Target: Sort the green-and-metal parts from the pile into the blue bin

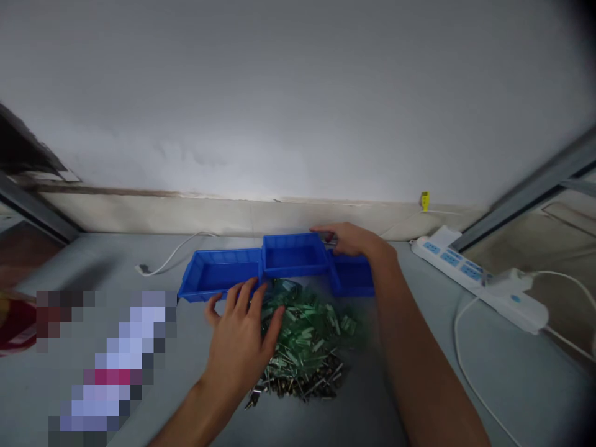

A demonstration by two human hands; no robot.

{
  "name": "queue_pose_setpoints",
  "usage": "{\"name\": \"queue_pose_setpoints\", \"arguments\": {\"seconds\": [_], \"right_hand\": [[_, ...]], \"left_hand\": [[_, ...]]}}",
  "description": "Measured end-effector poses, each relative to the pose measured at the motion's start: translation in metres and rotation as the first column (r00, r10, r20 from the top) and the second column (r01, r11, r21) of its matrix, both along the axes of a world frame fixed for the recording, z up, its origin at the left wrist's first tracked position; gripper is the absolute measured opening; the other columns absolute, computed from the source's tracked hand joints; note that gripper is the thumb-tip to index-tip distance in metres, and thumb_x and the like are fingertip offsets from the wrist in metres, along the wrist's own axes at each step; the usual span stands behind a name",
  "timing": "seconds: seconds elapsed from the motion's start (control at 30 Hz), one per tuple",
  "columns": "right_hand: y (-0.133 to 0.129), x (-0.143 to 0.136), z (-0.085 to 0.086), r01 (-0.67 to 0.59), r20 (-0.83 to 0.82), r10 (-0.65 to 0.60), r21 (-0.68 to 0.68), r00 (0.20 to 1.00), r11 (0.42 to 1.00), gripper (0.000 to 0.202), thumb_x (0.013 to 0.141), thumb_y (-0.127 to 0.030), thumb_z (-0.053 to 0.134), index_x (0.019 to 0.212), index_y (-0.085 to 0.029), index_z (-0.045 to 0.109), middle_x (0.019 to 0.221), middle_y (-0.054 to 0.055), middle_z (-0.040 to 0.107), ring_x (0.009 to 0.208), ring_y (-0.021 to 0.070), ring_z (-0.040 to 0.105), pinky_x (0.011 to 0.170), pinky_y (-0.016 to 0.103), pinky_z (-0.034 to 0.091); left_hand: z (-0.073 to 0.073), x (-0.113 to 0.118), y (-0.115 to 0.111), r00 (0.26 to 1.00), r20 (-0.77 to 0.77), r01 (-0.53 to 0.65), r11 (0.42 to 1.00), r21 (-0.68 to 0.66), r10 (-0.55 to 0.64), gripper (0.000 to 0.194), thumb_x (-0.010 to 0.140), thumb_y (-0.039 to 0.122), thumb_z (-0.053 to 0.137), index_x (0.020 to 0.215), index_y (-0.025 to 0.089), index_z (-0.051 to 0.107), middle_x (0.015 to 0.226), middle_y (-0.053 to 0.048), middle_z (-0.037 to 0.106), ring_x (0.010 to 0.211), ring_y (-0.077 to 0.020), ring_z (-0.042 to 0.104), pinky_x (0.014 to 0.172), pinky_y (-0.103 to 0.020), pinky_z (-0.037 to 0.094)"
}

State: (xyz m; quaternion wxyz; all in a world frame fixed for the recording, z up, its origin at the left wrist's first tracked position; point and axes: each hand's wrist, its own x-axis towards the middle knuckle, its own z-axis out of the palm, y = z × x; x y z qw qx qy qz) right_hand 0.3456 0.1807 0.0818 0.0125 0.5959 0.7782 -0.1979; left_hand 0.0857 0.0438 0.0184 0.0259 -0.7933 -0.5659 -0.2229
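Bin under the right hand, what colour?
Blue; the middle bin under the right hand, clearest in the head view.

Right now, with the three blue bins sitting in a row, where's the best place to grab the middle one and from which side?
Probably by its far rim, from above. The middle blue bin sits between the left bin and the right bin, so its side walls are blocked. The right hand already rests at its back right corner; the left hand lies over the pile of green parts in front.

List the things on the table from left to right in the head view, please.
White plug → left blue bin → middle blue bin → right blue bin → white power strip.
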Motion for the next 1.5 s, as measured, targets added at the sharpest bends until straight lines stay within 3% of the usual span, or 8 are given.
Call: {"name": "queue_pose_setpoints", "arguments": {"seconds": [0.17, 0.37, 0.97, 1.37, 1.5], "right_hand": [[0.003, -0.002, 0.001, 0.007, -0.001, -0.007, -0.027, 1.000, 1.000, 0.074, 0.068, 0.003, 0.063, 0.135, -0.027, 0.057, 0.109, 0.003, 0.073, 0.091, 0.0214, 0.066, 0.076, 0.026, 0.049], [0.002, -0.002, 0.004, 0.020, -0.015, -0.020, -0.039, 1.000, 0.999, 0.076, 0.065, 0.002, 0.064, 0.135, -0.027, 0.057, 0.095, 0.002, 0.074, 0.083, 0.0186, 0.065, 0.072, 0.025, 0.048], [0.003, 0.001, 0.000, -0.004, -0.067, 0.007, 0.037, 0.998, 0.999, 0.065, 0.067, 0.000, 0.065, 0.128, -0.023, 0.063, 0.085, 0.001, 0.072, 0.077, 0.0163, 0.063, 0.070, 0.024, 0.047], [0.001, -0.007, 0.002, 0.013, -0.031, -0.011, 0.057, 0.999, 0.998, 0.065, 0.067, 0.004, 0.057, 0.127, -0.020, 0.064, 0.088, 0.002, 0.072, 0.078, 0.0167, 0.063, 0.072, 0.024, 0.046], [-0.005, -0.009, 0.009, 0.051, -0.033, -0.048, 0.074, 0.998, 0.996, 0.068, 0.068, 0.004, 0.058, 0.132, -0.018, 0.059, 0.103, 0.006, 0.072, 0.088, 0.0190, 0.065, 0.076, 0.025, 0.047]], "left_hand": [[-0.001, -0.001, 0.002, 1.000, 0.009, 0.006, 1.000, -0.004, -0.006, 0.033, 0.097, 0.037, 0.044, 0.122, 0.019, 0.056, 0.133, -0.017, 0.059, 0.122, -0.0337, 0.051, 0.100, -0.061, 0.026], [-0.001, -0.005, 0.008, 0.999, 0.051, 0.017, 1.000, -0.016, -0.016, 0.029, 0.096, 0.036, 0.047, 0.117, 0.020, 0.058, 0.131, -0.014, 0.060, 0.122, -0.0331, 0.053, 0.102, -0.061, 0.025], [0.002, -0.009, 0.012, 0.998, 0.061, 0.032, 0.999, -0.031, -0.030, 0.029, 0.092, 0.039, 0.052, 0.113, 0.021, 0.059, 0.130, -0.015, 0.060, 0.121, -0.0342, 0.054, 0.102, -0.063, 0.025], [0.000, -0.010, 0.012, 0.999, 0.023, 0.044, 0.999, -0.014, -0.044, 0.027, 0.094, 0.036, 0.050, 0.114, 0.019, 0.058, 0.132, -0.015, 0.059, 0.123, -0.0350, 0.051, 0.100, -0.063, 0.027], [0.000, -0.010, 0.012, 0.999, -0.004, 0.039, 0.999, -0.007, -0.039, 0.026, 0.095, 0.034, 0.049, 0.114, 0.020, 0.059, 0.131, -0.014, 0.058, 0.124, -0.0361, 0.048, 0.099, -0.063, 0.028]]}}
